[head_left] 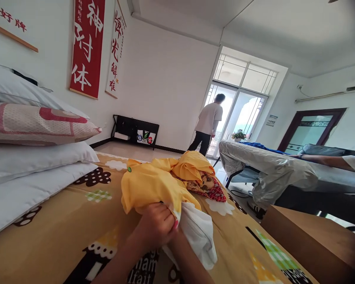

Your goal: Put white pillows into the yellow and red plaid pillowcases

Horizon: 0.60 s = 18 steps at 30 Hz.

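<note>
Left hand (pixel 157 225) is curled into a fist, bunching the near edge of the yellow garment (pixel 149 185) against the bed (pixel 62 232). Right hand: only the forearm shows, sliding in under a white cloth (pixel 199 232) just beside the left hand; the hand itself is buried in the fabric, so whether its fingers are spread or closed, I cannot tell. The yellow garment lies crumpled in the middle of the bed, on a mustard bedspread printed with brown trees and white clouds. At the garment's far end sits a patch of red plaid fabric (pixel 214 193) with a printed face, touching the yellow folds. The white cloth overlaps the garment's near right corner.

Off to the left, a stack of pillows (pixel 35 157), white ones with a pink patterned one among them. Red banners (pixel 87 47) hang on the wall above. To the right of the bed, a wooden box (pixel 307 236), and beyond it another bed with a silvery cover (pixel 266 169), another person's arm stretched across it. Far back, a person (pixel 208 124) stands at the glass balcony door.
</note>
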Tool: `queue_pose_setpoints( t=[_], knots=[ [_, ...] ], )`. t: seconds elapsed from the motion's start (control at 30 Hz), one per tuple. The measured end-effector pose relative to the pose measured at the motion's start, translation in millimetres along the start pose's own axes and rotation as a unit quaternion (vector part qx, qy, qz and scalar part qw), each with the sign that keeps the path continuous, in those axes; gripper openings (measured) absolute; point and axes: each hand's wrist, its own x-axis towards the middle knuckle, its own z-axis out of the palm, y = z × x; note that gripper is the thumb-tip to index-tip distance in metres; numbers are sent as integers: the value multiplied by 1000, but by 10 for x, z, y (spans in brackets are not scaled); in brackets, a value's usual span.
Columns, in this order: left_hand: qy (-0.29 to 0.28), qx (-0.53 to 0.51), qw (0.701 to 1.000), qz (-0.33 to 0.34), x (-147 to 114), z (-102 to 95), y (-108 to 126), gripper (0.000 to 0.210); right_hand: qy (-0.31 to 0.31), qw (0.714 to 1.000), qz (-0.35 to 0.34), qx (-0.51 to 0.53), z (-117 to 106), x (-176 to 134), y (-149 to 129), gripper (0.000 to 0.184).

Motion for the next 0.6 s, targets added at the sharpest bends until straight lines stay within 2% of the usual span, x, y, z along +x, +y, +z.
queue_pose_setpoints(
  t=[0.07, 0.1, 0.13, 0.2, 0.23, 0.27, 0.33, 0.4, 0.43, 0.47, 0.5, 0.53, 0.57, 0.6],
  knots=[
    [-48, -19, 998, 24, 8, 85, 186, 26, -17, 996, -15, 90, -29, -63, 35, 26],
    [-67, -28, 997, 28, -1, 124, 239, 25, -41, 982, -55, 176, -58, -43, 62, 27],
    [-80, -32, 996, 20, -16, 157, 258, 23, -72, 954, -107, 271, -87, 6, 82, 28],
    [-93, -22, 995, -40, -56, 198, 198, 20, -123, 885, -203, 401, -117, 154, 71, 31],
    [-105, -12, 990, -94, -74, 204, 129, 17, -134, 870, -226, 418, -116, 224, 31, 31],
    [-124, -3, 980, -158, -88, 200, 44, 15, -132, 873, -225, 413, -111, 272, -28, 30],
    [-186, 5, 939, -290, -102, 175, -139, 12, -121, 916, -212, 319, -130, 261, -169, 27],
    [-263, 4, 885, -384, -105, 136, -292, 14, -123, 955, -239, 127, -252, 90, -250, 33],
    [-299, 8, 860, -412, -103, 112, -348, 16, -124, 952, -279, 24, -366, -45, -241, 36],
    [-331, 14, 840, -430, -100, 83, -388, 18, -121, 934, -330, -64, -512, -200, -191, 38],
    [-354, 16, 824, -442, -95, 50, -413, 19, -108, 915, -369, -124, -684, -365, -106, 39],
    [-366, 16, 814, -451, -87, 12, -423, 19, -83, 907, -384, -151, -867, -531, 8, 39],
    [-366, 13, 811, -457, -75, -28, -419, 19, -48, 915, -361, -171, -1048, -688, 136, 40],
    [-358, 12, 813, -459, -58, -66, -402, 20, -10, 936, -295, -194, -1210, -832, 263, 43]
  ],
)
